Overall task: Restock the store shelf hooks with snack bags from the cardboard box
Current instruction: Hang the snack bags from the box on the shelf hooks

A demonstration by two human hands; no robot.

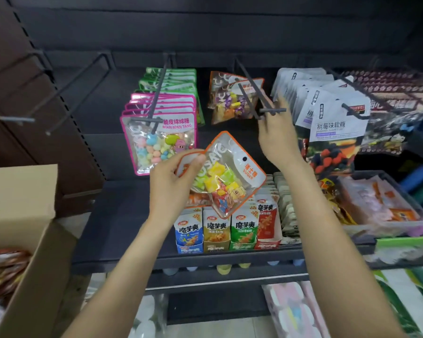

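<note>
My left hand (174, 181) grips an orange-rimmed clear bag of coloured candy (226, 174) by its lower left edge and holds it tilted in front of the shelf. Its hang hole faces up and to the right. My right hand (277, 132) is raised to the tip of a black double-wire hook (257, 98), fingers touching the hook's crossbar. Two matching orange-rimmed candy bags (230, 98) hang further back on that hook. The cardboard box (22, 211) stands open at the lower left, with wrapped snack packs inside.
Pink and green candy bags (161, 128) hang on the hook to the left. White gummy bags (327, 113) hang to the right. Two bare hooks (66, 93) stick out at far left. Small snack cartons (227, 228) and a tray (381, 203) sit on the shelf below.
</note>
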